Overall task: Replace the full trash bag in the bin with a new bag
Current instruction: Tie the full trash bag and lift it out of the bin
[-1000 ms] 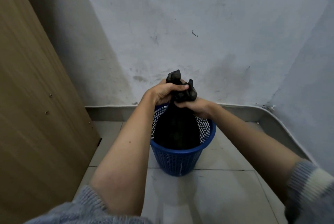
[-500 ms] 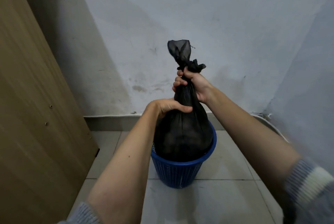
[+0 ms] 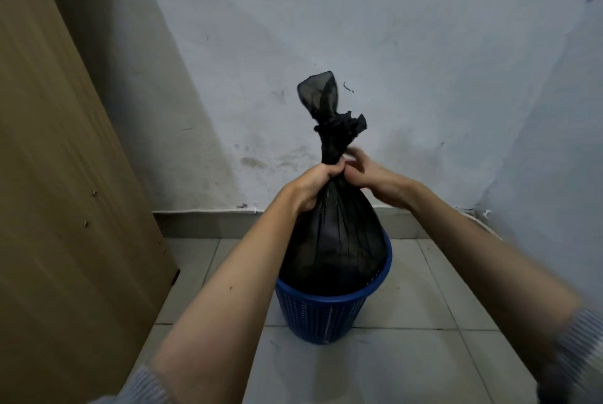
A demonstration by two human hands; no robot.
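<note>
Down low, floor [image 3: 434,367] is pale glossy tile w/ thin dark grout lines, meeting a grey skirting strip [image 3: 208,224] at the base of the wall [image 3: 408,44]. Wall is whitish-blue plaster, matte, scuffed and stained near the bottom, w/ a few dark marks higher up; it turns a corner on the right. On the left a flat wood-grain panel [image 3: 58,194] stands against the wall, tan laminate w/ a few small screw heads showing.

Bin [image 3: 321,315] sits on the tile near the corner: blue plastic, round, tapered, sides a fine lattice, solid rim. Bag [image 3: 332,240] is in it: black thin plastic, slightly see-through, bulging and rounded at the bottom, narrowing up to a twisted neck. Its lower part is inside the bin, most of the body above the rim. Above the neck is a knot w/ a crumpled tail to the right and a loose puffed loop on top. Contents not readable through the film, only dark lumps.

Left hand [image 3: 313,185] grips the bag neck just below the knot, fingers curled tight round it. Right hand [image 3: 365,172] is beside the neck on the other side, motion-blurred, fingers loosely spread, fingertips near or touching the plastic; can't tell if it's pinching. Both forearms bare, grey knit sleeves [image 3: 146,387] pushed up.
</note>
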